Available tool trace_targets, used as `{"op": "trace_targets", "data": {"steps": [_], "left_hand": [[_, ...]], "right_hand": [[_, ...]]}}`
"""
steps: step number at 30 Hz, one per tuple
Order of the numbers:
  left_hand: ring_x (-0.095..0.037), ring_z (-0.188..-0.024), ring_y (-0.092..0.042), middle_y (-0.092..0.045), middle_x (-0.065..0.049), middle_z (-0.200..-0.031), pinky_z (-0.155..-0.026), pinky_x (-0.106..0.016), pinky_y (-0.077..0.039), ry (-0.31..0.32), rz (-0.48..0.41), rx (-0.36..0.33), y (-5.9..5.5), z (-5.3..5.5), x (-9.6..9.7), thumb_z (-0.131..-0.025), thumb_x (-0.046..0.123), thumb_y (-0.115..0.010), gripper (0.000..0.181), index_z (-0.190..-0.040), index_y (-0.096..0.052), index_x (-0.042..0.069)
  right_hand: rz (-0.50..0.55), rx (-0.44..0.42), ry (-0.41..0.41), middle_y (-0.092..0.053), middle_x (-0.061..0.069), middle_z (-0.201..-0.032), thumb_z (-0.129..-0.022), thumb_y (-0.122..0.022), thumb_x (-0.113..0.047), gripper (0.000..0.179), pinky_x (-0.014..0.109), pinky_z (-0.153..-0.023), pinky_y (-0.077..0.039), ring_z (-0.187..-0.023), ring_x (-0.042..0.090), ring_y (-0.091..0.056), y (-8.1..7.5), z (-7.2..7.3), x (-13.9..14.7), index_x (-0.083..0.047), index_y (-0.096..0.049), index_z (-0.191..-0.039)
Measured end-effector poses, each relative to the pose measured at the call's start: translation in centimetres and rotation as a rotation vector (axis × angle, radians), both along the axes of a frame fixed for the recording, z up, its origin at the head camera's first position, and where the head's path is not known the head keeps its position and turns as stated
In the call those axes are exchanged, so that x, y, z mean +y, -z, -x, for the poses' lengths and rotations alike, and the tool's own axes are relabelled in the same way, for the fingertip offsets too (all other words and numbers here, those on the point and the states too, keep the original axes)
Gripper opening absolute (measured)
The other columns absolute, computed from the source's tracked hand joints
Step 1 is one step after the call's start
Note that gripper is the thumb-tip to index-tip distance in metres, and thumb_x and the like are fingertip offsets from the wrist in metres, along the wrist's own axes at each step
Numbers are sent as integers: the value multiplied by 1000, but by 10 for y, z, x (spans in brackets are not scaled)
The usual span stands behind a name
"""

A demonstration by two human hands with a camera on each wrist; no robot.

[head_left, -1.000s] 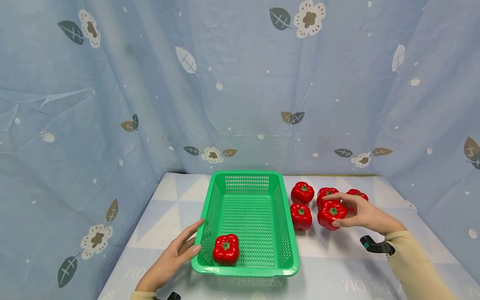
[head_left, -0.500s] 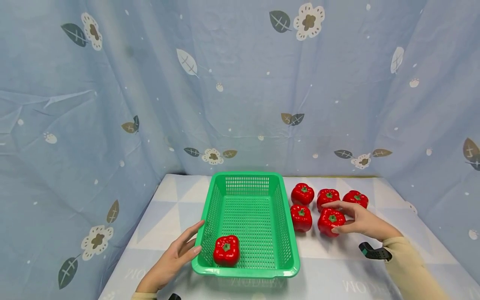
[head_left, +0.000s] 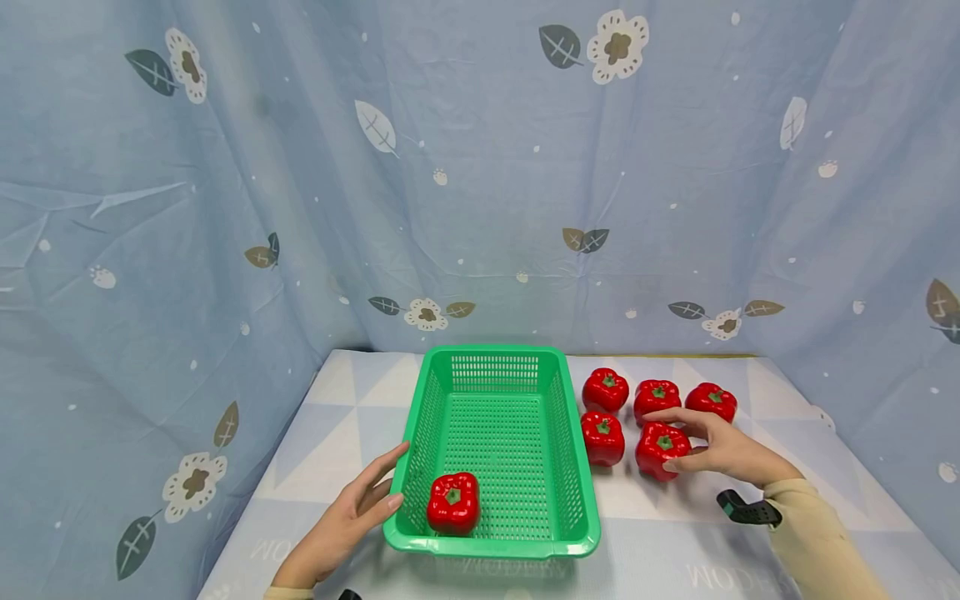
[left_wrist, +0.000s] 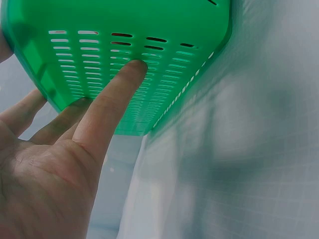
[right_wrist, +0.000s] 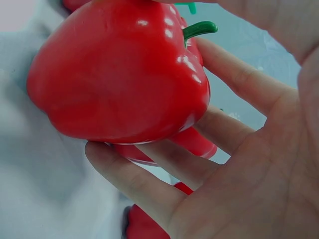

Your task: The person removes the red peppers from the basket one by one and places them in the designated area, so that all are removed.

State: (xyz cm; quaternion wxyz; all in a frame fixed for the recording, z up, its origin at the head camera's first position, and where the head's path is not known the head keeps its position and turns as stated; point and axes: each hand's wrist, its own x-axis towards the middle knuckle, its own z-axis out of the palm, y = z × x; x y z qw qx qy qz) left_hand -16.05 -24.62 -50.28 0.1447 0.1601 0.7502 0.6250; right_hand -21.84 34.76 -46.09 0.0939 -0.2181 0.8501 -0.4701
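Observation:
My right hand (head_left: 723, 450) holds a glossy red bell pepper (head_left: 652, 457) with a green stem, close over the tabletop right of the green basket (head_left: 588, 500). In the right wrist view the thumb lies along the top of this bell pepper (right_wrist: 114, 79), while the fingers (right_wrist: 134, 179) reach round its far side and underneath. My left hand (head_left: 337, 525) rests against the basket's left side, fingers fairly straight. The left wrist view has a fingertip on the slotted outer wall of the basket (left_wrist: 174, 20). One red bell pepper (head_left: 453, 504) sits inside, at the near left corner.
Two red bell peppers, one behind (head_left: 605, 389) and one in front (head_left: 602, 437), stand beside the basket's right wall. Two others, one in the middle (head_left: 656, 396) and one at right (head_left: 711, 401), stand behind my right hand. A blue patterned curtain (head_left: 480, 183) encloses the table (head_left: 352, 425).
My right hand has lowered the bell pepper towards the table and slightly nearer, uncovering the peppers behind it. The left hand and basket keep their places.

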Motion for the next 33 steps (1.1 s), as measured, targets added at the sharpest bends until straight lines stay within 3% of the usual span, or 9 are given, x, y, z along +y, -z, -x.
{"op": "trace_targets", "data": {"steps": [11, 13, 20, 27, 33], "left_hand": [[-56, -158, -26, -18, -9, -180, -118, -46, -49, 0, 2, 4, 0, 1, 0, -116, 21, -59, 66, -175, -29, 26], [-56, -158, -26, -18, -10, -180, -118, -49, -48, -3, 3, 2, 0, 0, 0, -116, 21, -59, 66, -175, -29, 27], [-55, -159, -26, -18, -10, -180, -119, -53, -47, -12, 3, 2, 1, 0, 1, -116, 20, -58, 66, -175, -29, 26], [-56, -158, -27, -19, -10, -180, -118, -54, -47, -14, 6, 7, 1, -1, 1, -116, 19, -58, 66, -175, -30, 26], [-55, -158, -27, -18, -10, -180, -115, -39, -51, -8, -5, 2, 0, -1, 1, -116, 19, -58, 66, -175, -29, 26]], "right_hand": [[18, 2, -7, -59, 22, -154, -95, -86, -12, 67, 34, -95, -61, -132, 12, -57, 0, -2, 0, -4, -59, -155], [13, 1, -3, -59, 22, -153, -95, -86, -12, 66, 34, -95, -61, -133, 16, -56, 0, -2, 0, -5, -59, -155], [8, -3, 0, -59, 21, -153, -94, -86, -12, 66, 35, -94, -61, -138, 51, -50, 1, -1, 1, -7, -60, -155], [2, -17, 11, -58, 22, -154, -94, -86, -13, 67, 34, -92, -61, -141, 57, -46, 0, -2, 3, -6, -59, -155], [19, -28, 5, -55, 27, -154, -95, -85, -12, 67, 35, -90, -64, -137, 57, -49, -4, -3, 4, -2, -57, -155]]}}
